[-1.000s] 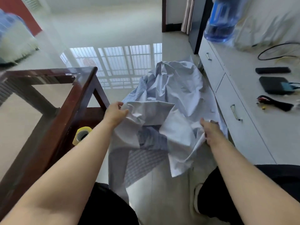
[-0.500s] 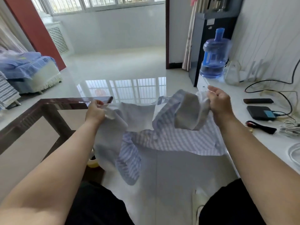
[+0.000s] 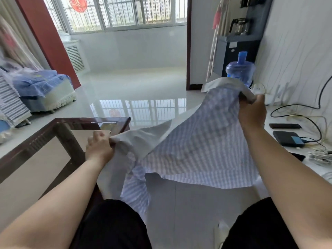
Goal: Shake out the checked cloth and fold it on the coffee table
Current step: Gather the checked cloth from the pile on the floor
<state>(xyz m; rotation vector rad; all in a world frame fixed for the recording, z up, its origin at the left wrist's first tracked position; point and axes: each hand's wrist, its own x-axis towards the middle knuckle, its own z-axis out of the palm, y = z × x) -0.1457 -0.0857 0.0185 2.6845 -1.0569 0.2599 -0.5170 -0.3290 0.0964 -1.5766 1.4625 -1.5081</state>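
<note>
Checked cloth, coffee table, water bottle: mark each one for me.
checked cloth (image 3: 194, 151): head view, on the spread blue-striped middle panel.
coffee table (image 3: 59, 123): head view, on the dark wooden far rim.
water bottle (image 3: 239, 69): head view, on the blue shoulder below the neck.

Both forearms are seen bare, with no sleeves reaching the left hand (image 3: 98, 150) or the right hand (image 3: 252, 112). The legs are covered by black trousers (image 3: 111, 225). No rings or watches can be made out.
</note>
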